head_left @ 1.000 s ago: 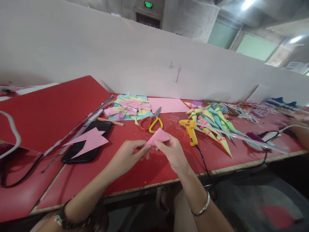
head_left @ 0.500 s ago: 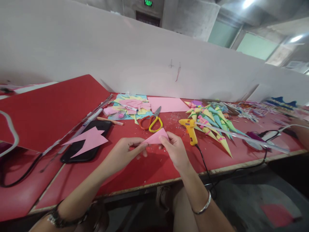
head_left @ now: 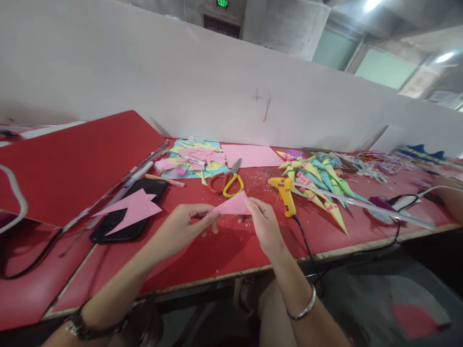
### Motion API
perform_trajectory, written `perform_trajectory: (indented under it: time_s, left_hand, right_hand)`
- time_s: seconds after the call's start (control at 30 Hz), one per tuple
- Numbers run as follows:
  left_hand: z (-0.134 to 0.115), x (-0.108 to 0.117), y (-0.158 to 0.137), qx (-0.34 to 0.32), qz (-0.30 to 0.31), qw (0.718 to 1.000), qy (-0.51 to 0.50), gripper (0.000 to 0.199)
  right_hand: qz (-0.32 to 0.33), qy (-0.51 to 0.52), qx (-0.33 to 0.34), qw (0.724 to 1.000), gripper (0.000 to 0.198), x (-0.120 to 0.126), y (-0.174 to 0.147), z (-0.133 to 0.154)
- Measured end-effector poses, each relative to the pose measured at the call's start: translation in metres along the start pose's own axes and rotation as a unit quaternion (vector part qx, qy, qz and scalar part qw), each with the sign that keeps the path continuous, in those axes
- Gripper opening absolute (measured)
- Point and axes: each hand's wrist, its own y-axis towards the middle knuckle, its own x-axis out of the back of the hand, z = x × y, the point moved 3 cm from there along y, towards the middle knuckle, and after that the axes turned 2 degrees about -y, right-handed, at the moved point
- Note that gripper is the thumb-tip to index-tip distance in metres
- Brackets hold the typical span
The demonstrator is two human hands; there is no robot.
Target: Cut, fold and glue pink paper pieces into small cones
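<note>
Between my two hands, a pink paper triangle [head_left: 233, 204] is held just above the red table. My left hand [head_left: 188, 224] pinches its narrow left tip between thumb and fingers. At its wide end, my right hand [head_left: 265, 221] grips the paper with thumb in front and fingers behind. Scissors [head_left: 231, 180] with one red and one yellow handle lie right behind the paper. A yellow glue gun [head_left: 284, 195] with a long clear glue stick [head_left: 361, 205] rests to the right of my right hand. More cut pink paper [head_left: 133, 209] lies on a black phone [head_left: 119, 229] at the left.
Paper scraps [head_left: 195, 159] and a pink sheet [head_left: 251, 156] lie at the back, before a white partition [head_left: 217, 86]. Several decorated paper cones [head_left: 321, 178] are piled right of the glue gun. A large red board [head_left: 79, 168] stands at the left. Another person's arm [head_left: 448, 197] shows at the far right.
My right hand has shifted slightly to the right along the paper, and its thumb now sits nearer the edge, so more of the triangle shows. The left hand keeps its pinch.
</note>
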Motion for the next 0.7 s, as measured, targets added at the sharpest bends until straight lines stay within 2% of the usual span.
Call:
perform_trajectory:
  time_s: [0.43, 0.7]
  left_hand:
    - [-0.0003, -0.0034, -0.0008, 0.003, 0.001, 1.000, -0.001, 0.037]
    - [0.0002, -0.0049, -0.0005, -0.009, 0.000, 1.000, 0.000, 0.035]
  right_hand:
    - [0.000, -0.024, 0.000, 1.000, 0.009, -0.0052, -0.0037, 0.0054]
    - [0.002, 0.002, -0.008, 1.000, 0.012, -0.0085, -0.0050, 0.0071]
